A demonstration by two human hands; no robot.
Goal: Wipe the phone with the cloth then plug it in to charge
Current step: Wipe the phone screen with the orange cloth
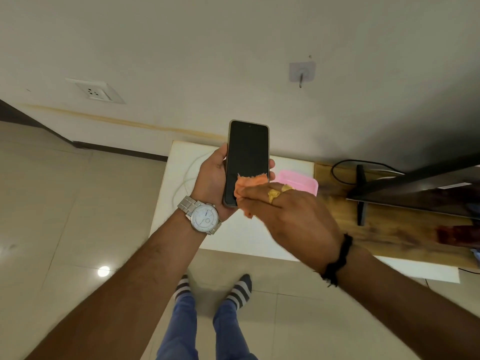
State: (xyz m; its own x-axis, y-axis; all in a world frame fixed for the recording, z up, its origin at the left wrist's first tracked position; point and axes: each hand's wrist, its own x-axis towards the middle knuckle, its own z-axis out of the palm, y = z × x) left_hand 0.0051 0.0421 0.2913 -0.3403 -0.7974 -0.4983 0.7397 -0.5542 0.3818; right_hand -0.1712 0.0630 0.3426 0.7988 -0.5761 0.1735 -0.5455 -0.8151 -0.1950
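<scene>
A black phone (248,152) in a grey case stands upright in the air over the white table, screen dark and facing me. My left hand (211,178) grips it from the left side, fingertips wrapped round its right edge. My right hand (291,216) pinches an orange cloth (246,187) and presses it on the lower right part of the screen. A thin white cable (187,175) curls on the table behind my left hand. A white wall socket (96,92) sits on the wall at the upper left.
The low white table (259,237) stands against the wall, with a pink tray (301,181) on it. To the right lie a wooden board (389,229), a dark screen on a stand (415,190) and a black cable. A wall hook (301,72) hangs above.
</scene>
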